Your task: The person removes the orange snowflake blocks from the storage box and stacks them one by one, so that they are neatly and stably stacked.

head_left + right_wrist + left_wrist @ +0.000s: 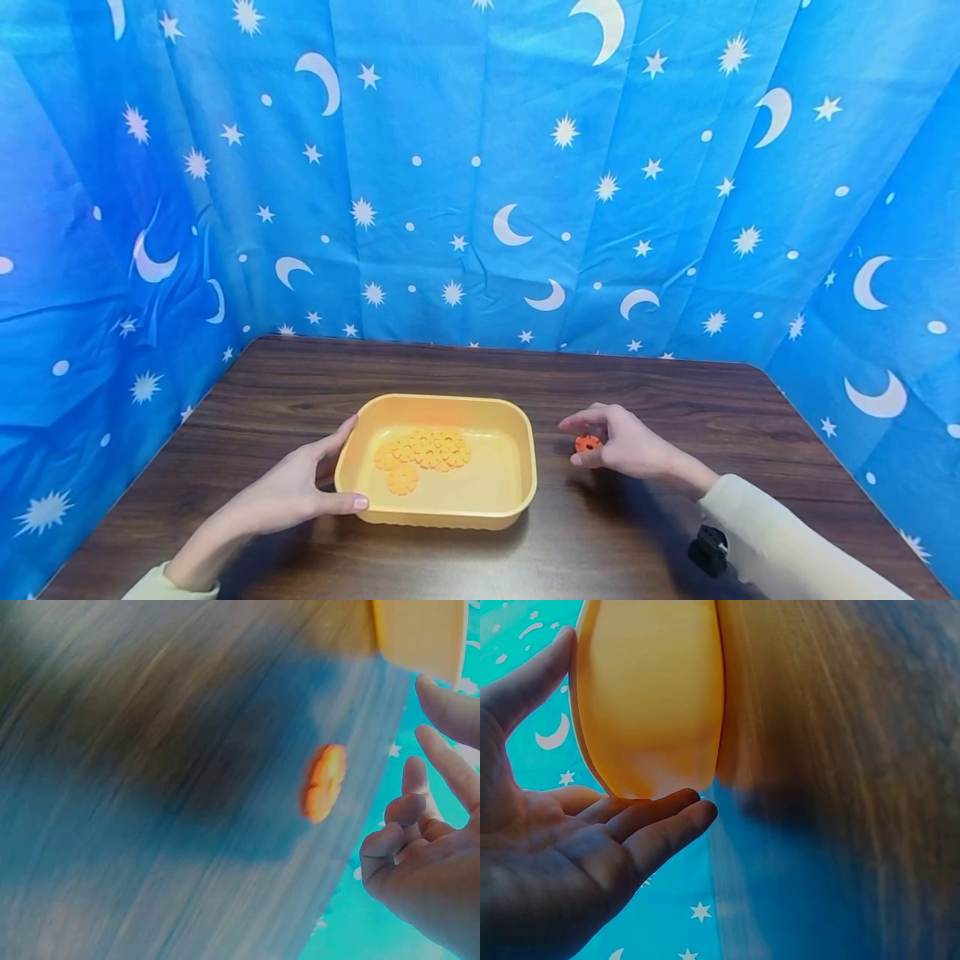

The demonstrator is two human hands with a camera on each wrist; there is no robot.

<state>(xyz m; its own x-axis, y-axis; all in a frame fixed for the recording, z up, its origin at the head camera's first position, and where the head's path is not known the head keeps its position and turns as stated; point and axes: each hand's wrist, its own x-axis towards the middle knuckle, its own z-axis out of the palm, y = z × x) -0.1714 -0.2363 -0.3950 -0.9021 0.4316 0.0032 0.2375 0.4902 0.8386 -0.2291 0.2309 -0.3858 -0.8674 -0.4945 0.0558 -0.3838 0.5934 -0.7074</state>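
Note:
A shallow yellow plastic tray (491, 492) stands on the table, and my left hand (288, 487) holds its left end. The thumb presses the front corner of the rim, while the fingers lie against the outer wall at the back. Several yellow-orange flower-shaped discs (431, 450) lie inside, mostly bunched towards the left and back. To the right of the tray, a darker orange flower-shaped disc (325, 784) rests on the tabletop. Over it hovers my right hand (626, 442), thumb and fingers spread apart; the right wrist view shows a gap between hand and disc.
The dark wood-grain table (660, 387) has rounded back corners. Blue cloth (450, 183) with white moons and stars hangs behind it and along both sides. A small black device (708, 550) sits at my right sleeve.

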